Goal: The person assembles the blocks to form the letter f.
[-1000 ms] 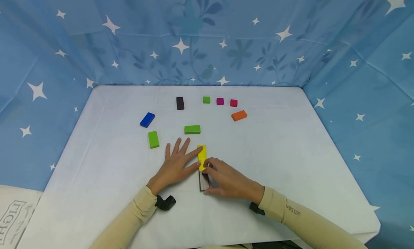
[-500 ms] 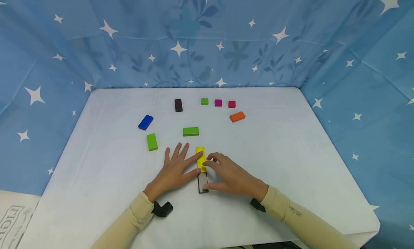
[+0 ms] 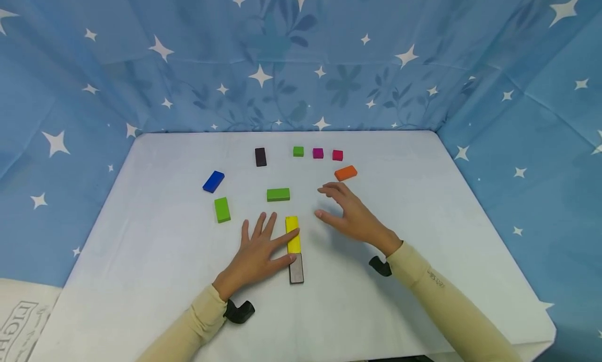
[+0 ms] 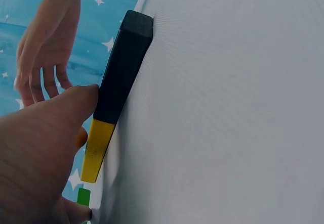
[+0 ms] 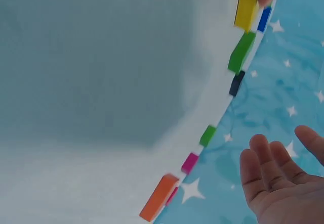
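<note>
A yellow block [image 3: 292,223] and a black block [image 3: 296,273] lie end to end in a line on the white table. My left hand [image 3: 254,252] is spread flat beside them, its index finger resting on the yellow block and its thumb touching the black one near the joint. In the left wrist view the thumb lies against the side of the black block [image 4: 124,67], and the yellow block [image 4: 97,153] abuts it. My right hand [image 3: 357,214] hovers over the table to the right, fingers loosely bent and holding nothing. The orange block [image 3: 345,173] is nearest to it.
Beyond the hands are a green block [image 3: 278,195], another green block [image 3: 222,210], a blue block [image 3: 213,182] and a dark block [image 3: 261,156]. Small green [image 3: 298,151], magenta [image 3: 317,153] and red cubes [image 3: 337,155] line the back. Blue star-patterned cloth [image 3: 263,106] surrounds the table.
My right hand has let go of the black block's area and moved up and right, toward the orange block. The left hand stays on the two blocks.
</note>
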A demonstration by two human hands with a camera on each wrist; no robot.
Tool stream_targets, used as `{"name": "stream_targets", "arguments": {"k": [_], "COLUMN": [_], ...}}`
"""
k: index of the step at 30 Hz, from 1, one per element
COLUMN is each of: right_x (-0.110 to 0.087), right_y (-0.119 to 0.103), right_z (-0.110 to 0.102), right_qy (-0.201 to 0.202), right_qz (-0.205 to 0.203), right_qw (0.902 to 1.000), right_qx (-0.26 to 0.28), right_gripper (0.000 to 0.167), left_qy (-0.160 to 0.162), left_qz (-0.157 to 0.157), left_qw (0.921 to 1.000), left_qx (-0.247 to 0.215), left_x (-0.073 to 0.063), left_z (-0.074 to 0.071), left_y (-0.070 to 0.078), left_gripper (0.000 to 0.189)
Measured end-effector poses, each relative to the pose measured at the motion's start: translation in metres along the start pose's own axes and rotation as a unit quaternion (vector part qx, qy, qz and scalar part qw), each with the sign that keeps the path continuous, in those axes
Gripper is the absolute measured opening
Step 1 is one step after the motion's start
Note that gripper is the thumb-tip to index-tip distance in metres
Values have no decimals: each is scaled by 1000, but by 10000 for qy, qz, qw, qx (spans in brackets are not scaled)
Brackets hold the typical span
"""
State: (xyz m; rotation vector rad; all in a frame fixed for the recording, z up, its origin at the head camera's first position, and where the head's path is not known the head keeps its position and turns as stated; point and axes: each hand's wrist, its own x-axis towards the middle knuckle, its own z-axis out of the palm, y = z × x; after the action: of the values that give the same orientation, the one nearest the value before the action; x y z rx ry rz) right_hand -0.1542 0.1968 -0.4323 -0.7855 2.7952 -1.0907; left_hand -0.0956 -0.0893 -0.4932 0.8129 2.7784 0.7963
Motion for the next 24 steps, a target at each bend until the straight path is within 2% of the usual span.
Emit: {"name": "stream_targets", "arguments": {"k": [9, 15, 18, 24], "right_x": [37, 72, 92, 122], "right_y": [17, 19, 17, 14], "right_z": [-6, -9, -10, -3], "right_qy": [450, 568, 465, -59], "right_qz": [398, 577, 528, 297], "right_qw": [9979, 9958, 9966, 9982], "right_qx": [230, 422, 436, 525], "right_gripper": [63, 71, 72, 70], "left_qy": [70, 76, 92, 79], "left_qz": [-23, -111, -107, -77], "left_qw": [10000, 9999, 9999, 9999], "left_qx": [21, -25, -29, -78], "left_x": [0, -1, -1, -1], "left_z": [1, 2, 2, 3], "left_y": [4, 5, 5, 2], "left_gripper": [60, 59, 59, 58]}}
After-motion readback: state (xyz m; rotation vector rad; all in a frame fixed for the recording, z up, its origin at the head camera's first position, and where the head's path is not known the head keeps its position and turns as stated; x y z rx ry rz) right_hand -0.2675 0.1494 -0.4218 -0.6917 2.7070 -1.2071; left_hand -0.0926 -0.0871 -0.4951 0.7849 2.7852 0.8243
